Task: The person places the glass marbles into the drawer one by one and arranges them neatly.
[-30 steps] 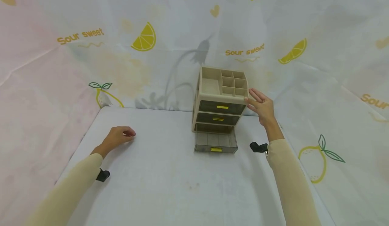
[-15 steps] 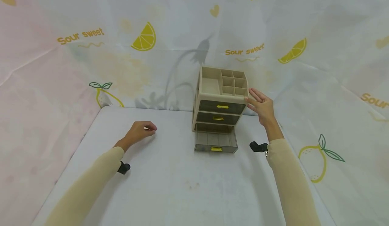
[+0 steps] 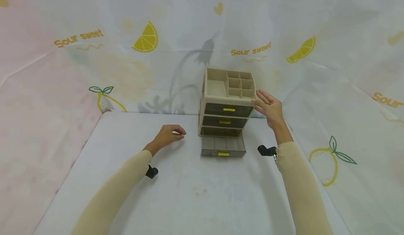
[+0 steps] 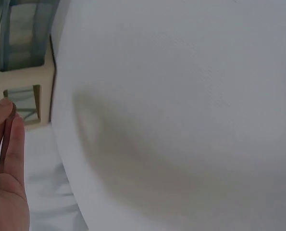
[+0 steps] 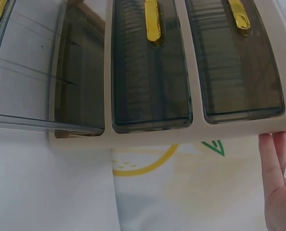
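A beige desktop organizer [image 3: 229, 100] stands at the back of the table, with several small compartments on top and three smoky see-through drawers with yellow handles. Its bottom drawer [image 3: 223, 143] is pulled out toward me; the two above are closed. My right hand [image 3: 273, 112] rests against the organizer's upper right front corner, thumb at the edge and straight fingers along the side wall. Left of the drawer, my left hand [image 3: 165, 135] hovers above the table, fingers loosely bent and thumb near the fingertips. No object shows between them, and the hand is apart from the organizer.
A white cloth covers the table [image 3: 189, 189]. Behind it and at both sides hangs a curtain [image 3: 176, 14] printed with lemons and words. A black wrist camera [image 3: 152, 172] sits below the left cuff, another black camera [image 3: 266, 150] beside the right one.
My left hand has moved right across the table, toward the pulled-out drawer. The right hand keeps its place on the organizer. The head view has shifted slightly.
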{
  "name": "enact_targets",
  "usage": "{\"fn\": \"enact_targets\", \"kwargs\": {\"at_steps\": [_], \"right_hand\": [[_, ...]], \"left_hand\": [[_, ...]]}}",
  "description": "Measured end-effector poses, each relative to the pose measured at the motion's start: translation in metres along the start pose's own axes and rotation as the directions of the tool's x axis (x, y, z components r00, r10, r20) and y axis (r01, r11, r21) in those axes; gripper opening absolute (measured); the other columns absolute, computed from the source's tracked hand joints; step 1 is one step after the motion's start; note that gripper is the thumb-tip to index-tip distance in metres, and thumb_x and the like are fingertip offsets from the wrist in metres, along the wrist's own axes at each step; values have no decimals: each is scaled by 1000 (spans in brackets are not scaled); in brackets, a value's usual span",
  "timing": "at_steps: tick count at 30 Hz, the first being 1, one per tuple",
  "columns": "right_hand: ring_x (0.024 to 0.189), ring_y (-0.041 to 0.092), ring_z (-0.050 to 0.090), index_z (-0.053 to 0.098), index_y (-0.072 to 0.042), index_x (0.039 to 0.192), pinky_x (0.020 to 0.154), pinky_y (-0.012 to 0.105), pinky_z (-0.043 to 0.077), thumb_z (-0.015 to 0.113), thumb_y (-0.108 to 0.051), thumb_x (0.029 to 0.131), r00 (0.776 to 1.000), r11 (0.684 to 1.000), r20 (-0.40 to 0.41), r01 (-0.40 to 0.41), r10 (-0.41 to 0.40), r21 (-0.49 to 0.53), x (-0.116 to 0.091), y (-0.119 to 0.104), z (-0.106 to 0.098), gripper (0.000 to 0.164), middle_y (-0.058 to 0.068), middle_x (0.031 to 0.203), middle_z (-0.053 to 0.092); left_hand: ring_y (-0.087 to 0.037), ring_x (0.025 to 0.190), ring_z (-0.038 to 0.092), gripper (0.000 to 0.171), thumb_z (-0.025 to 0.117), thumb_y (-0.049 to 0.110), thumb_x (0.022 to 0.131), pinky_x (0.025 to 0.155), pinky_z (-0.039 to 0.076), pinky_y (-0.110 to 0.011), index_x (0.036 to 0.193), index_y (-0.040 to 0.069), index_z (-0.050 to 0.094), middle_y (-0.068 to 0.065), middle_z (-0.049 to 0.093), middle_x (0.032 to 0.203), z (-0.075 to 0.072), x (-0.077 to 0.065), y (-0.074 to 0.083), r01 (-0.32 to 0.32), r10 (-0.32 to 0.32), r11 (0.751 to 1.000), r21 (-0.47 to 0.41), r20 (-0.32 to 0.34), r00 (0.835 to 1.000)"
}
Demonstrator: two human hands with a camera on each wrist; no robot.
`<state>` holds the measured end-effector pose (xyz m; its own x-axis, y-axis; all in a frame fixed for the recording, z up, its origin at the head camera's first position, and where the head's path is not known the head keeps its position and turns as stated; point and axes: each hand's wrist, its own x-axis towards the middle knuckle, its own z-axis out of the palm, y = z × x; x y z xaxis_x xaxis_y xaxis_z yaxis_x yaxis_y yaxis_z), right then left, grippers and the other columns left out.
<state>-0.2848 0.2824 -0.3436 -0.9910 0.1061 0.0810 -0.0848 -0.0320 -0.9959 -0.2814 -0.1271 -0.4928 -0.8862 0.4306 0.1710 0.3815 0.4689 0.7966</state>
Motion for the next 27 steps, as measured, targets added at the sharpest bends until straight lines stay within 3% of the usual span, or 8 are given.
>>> {"fn": "enact_targets", "kwargs": {"at_steps": [6,17,27], "right_hand": [[119,20,59,45,-3,144,84,26,54,77,-9,85,1000,1000,-12,1,-1,0,1,1,0,68,6,144,50],[121,19,58,43,-3,146,88,29,53,77,-11,85,1000,1000,0,-5,5,-13,2,4,-3,70,5,145,49],[125,23,54,43,-3,145,88,28,53,74,-10,87,1000,1000,-4,1,-1,-18,1,3,1,66,5,145,49]], "left_hand": [[-15,92,65,12,73,6,87,84,55,-30,98,2,73,0,70,94,18,15,18,-61,62,996,-57,10,998],[-13,91,65,9,71,3,87,82,55,-25,94,8,74,2,71,93,48,31,44,-149,152,983,-104,22,988],[-10,86,63,12,73,6,87,75,53,-24,99,7,73,3,70,94,82,46,72,-198,200,980,-31,99,975]]}}
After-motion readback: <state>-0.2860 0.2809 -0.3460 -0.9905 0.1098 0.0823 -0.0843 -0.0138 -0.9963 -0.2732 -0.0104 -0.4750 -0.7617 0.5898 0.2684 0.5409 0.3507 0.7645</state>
